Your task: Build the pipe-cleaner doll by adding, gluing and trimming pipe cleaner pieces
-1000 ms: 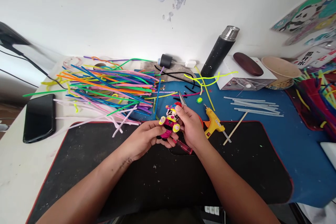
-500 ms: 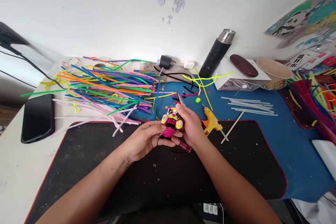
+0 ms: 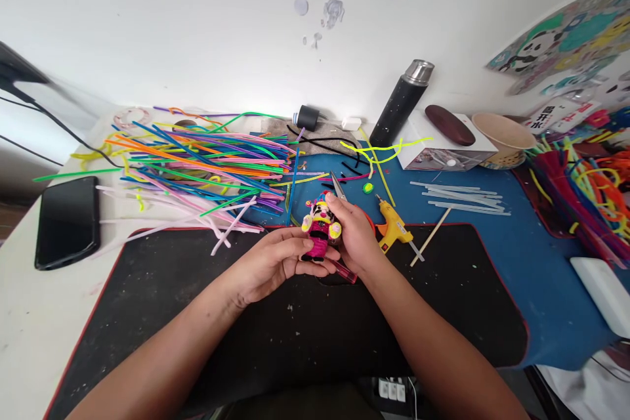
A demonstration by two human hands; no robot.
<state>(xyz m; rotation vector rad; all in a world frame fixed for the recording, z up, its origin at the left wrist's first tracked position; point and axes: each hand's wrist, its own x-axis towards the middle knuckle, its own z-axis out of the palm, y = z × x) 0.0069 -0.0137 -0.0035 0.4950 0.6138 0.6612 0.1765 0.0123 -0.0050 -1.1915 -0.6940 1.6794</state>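
Between my hands is a small pipe-cleaner doll (image 3: 319, 228), mostly magenta and yellow, with a black-and-white face and black feet. My left hand (image 3: 285, 252) grips its lower body, thumb on the front and fingers underneath. From the other side my right hand (image 3: 355, 230) holds the head and side, its thumb at the top. Scissors (image 3: 337, 186) lie just behind the right hand, partly hidden by it. A dark red tool handle (image 3: 346, 272) shows below the hands. The yellow hot glue gun (image 3: 394, 226) rests right of the right hand.
Many coloured pipe cleaners (image 3: 207, 157) are heaped at the left, beside a black phone (image 3: 67, 223). Glue sticks (image 3: 460, 198) and a wooden stick (image 3: 431, 236) lie to the right. Behind stand a black thermos (image 3: 401, 105), a white box (image 3: 447, 156) and a bowl (image 3: 502, 138).
The view has shifted slightly, so the background sits a little to the left. Both hands keep the same hold on the doll, which looks almost unmoved.
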